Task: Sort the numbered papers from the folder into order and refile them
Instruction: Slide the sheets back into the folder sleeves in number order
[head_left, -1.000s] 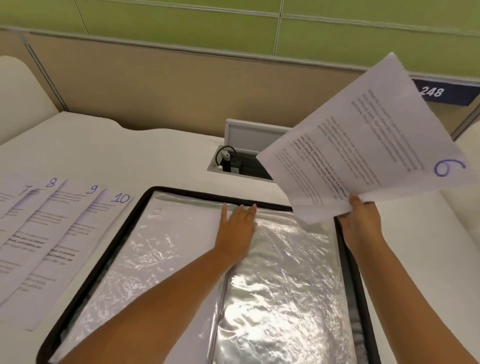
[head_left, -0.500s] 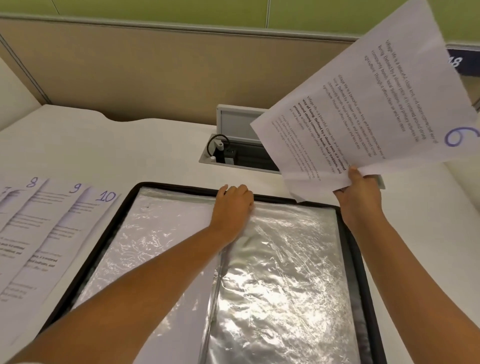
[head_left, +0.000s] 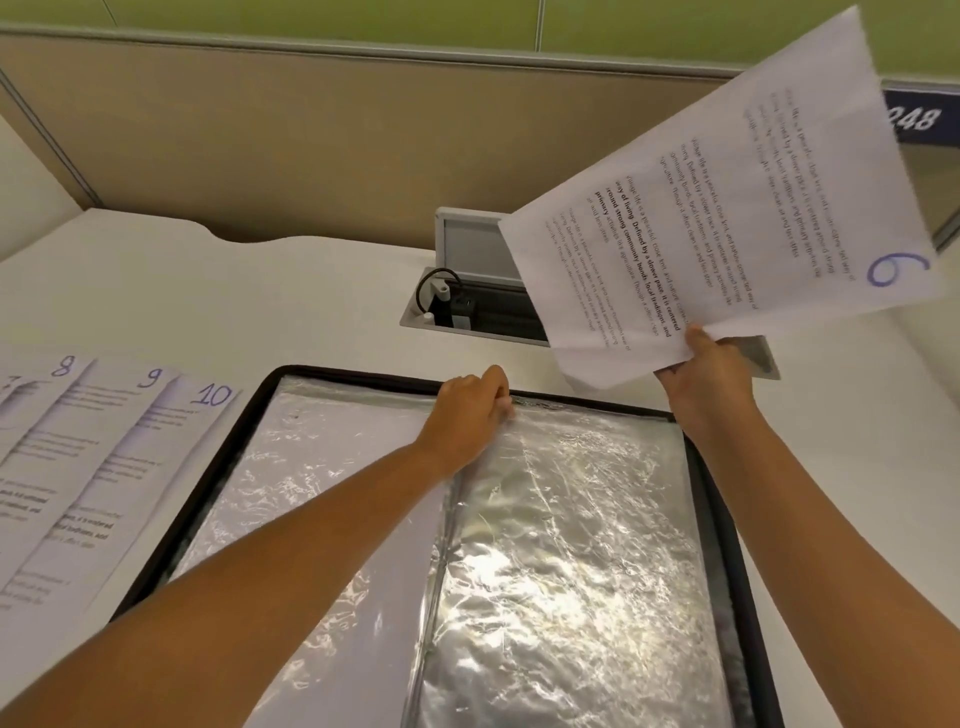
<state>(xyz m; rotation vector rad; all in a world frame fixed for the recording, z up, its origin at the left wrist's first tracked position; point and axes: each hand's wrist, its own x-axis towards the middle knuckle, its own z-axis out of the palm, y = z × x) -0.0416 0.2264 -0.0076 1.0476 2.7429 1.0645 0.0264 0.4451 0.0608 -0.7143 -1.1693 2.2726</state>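
An open black-edged folder (head_left: 724, 499) with clear plastic sleeves lies on the white desk in front of me. My left hand (head_left: 470, 410) has its fingers curled at the top edge of the right-hand sleeve (head_left: 566, 545), near the spine, and pinches the plastic there. My right hand (head_left: 709, 376) holds a printed sheet marked 6 (head_left: 727, 208) by its lower edge, raised in the air above the folder's far right corner. Sheets marked 8 (head_left: 62, 410), 9 (head_left: 111, 431) and 10 (head_left: 156, 467) lie fanned out on the desk to the left.
A grey cable box with a raised lid (head_left: 467, 291) is set into the desk behind the folder. A beige partition (head_left: 311, 145) closes off the back, with a blue 248 sign (head_left: 917, 119) at the right. A small card (head_left: 761, 356) lies under the raised sheet.
My left hand has gone from lying flat on the sleeves to curling at the top edge of the right sleeve. The sheet marked 6 has risen and tilted more upright.
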